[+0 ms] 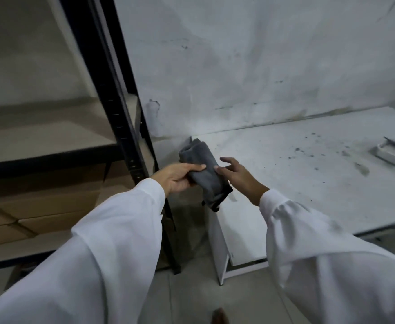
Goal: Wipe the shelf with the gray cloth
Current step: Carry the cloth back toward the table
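While left hand (178,177) grips, gray cloth (206,181) runs lengthwise away, leftward.

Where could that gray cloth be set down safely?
The white table is bare, though dusty, from the wall to its front edge, left of the tray. The shelf board is bare too; cardboard boxes crowd the level below.

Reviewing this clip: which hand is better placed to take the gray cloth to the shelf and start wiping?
Left. The left hand already grips the folded gray cloth, and the shelf stands on that side. The right hand is open at the cloth's edge, nearer the white table.
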